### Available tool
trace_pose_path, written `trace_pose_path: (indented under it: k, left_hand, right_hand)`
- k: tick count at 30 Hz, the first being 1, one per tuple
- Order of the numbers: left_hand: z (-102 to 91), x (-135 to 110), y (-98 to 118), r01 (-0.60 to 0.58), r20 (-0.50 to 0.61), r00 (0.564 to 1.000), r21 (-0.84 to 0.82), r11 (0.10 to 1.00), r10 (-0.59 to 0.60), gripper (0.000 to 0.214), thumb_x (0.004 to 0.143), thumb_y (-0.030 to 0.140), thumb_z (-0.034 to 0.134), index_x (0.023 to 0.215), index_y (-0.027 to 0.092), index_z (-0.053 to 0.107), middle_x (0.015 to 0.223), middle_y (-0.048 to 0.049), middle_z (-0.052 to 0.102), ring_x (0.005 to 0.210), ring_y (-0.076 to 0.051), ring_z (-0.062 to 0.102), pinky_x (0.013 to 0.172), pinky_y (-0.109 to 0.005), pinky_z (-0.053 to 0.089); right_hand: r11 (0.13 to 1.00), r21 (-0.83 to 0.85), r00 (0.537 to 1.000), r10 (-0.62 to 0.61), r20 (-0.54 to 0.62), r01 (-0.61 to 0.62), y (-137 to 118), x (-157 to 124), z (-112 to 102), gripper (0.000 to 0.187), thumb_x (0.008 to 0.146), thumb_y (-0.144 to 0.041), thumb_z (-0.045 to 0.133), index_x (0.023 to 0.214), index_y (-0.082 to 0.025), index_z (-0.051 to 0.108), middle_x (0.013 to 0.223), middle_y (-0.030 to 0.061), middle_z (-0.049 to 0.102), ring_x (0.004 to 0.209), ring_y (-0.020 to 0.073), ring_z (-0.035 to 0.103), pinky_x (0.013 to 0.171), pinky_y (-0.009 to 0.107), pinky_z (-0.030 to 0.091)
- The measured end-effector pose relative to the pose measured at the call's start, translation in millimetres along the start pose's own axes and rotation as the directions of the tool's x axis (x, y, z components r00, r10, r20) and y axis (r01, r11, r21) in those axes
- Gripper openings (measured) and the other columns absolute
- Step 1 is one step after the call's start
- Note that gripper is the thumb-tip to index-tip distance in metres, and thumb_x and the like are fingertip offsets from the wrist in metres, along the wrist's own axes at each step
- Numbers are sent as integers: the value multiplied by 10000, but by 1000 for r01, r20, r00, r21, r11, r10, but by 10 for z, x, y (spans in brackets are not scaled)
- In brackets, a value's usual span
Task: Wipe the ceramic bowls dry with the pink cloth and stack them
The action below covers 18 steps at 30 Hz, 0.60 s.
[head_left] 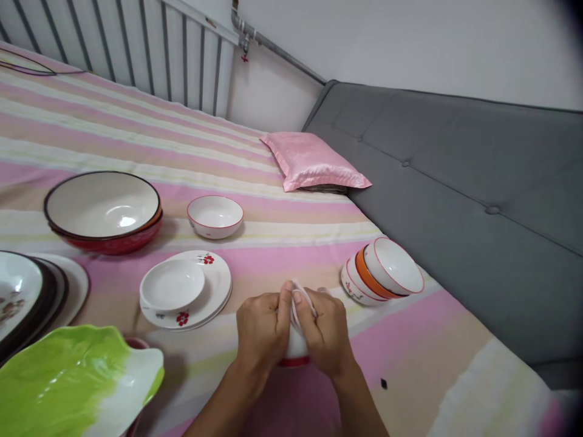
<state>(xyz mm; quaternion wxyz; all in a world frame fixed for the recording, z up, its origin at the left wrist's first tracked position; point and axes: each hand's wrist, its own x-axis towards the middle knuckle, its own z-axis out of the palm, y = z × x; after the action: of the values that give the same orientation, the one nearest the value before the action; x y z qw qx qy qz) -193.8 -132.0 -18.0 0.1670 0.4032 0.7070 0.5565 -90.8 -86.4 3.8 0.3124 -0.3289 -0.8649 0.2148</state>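
In the middle foreground, my left hand (263,325) and my right hand (328,328) are closed around a white bowl (297,345) with a red edge towards me. Their thumbs meet at the top, against a pale pinkish, curved edge (298,303); whether this is cloth or part of the bowl, I cannot tell. Most of the bowl is covered by my fingers. Left of my hands, a small white dish (173,284) sits on stacked white plates (218,280) with red flowers. To the right, several nested bowls (395,267), one orange, lie tilted on their sides.
Striped bedding (282,224) lies under everything. Large nested bowls (104,203), a red-rimmed bowl (215,215), dark-edged plates (18,291) and a green leaf-shaped dish (68,382) stand left. A pink pillow (314,159) lies by the grey headboard (437,158). A small black piece (384,383) lies right.
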Motion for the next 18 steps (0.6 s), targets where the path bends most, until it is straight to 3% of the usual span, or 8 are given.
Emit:
trace_pose_path:
  k: [4,6,9,11,14,16,18]
  left_hand:
    - [17,-33,27,-12,21,1000,2,1000,12,574,880,486,368,396,183,435,408,-18,421,416,-118,347,508,-275,191]
    - [13,-35,15,-7,53,999,-47,999,9,570,886,501,355,413,187,400,425,-4,386,434,-117,337,504,-272,191]
    - [5,-1,-53,37,104,994,-124,992,-25,549,887,532,341,459,191,385,468,10,357,473,-120,348,504,-265,205]
    - [13,42,-130,85,122,990,-157,984,-66,546,882,557,346,487,186,412,502,5,396,515,-129,386,516,-258,234]
    - [49,104,-233,249,180,962,-290,924,-203,563,857,620,361,505,185,424,502,7,410,517,-128,382,504,-249,253]
    - [73,123,-252,375,243,924,-411,831,-296,574,821,663,391,489,195,384,461,32,348,462,-106,315,466,-242,226]
    - [81,123,-225,428,269,903,-494,757,-335,578,789,678,432,470,207,337,434,51,300,424,-85,257,438,-236,194]
  right_hand:
    - [993,-114,1000,-13,-14,12,-46,-3,-4,327,944,-285,369,642,-191,456,567,-16,499,538,115,390,653,300,250]
    - [1000,-24,1000,3,-10,-3,27,9,-19,346,938,-310,394,617,-189,430,540,-29,446,528,108,369,624,288,253]
    - [953,282,991,126,-48,-108,232,34,-33,411,911,-398,455,565,-197,359,517,-46,332,500,96,314,522,261,228]
    - [816,538,951,298,-83,-208,377,51,-16,445,862,-465,522,546,-203,350,510,-56,292,477,86,273,463,248,200]
    - [479,834,829,558,-47,-275,514,79,50,411,731,-470,678,545,-192,440,499,-67,352,458,77,311,435,224,250]
    - [252,928,743,668,39,-275,537,99,101,323,658,-431,742,596,-184,544,528,-56,465,484,92,415,461,221,338]
    - [141,952,699,709,94,-271,521,114,139,261,645,-408,749,665,-178,628,581,-26,566,543,119,509,503,231,406]
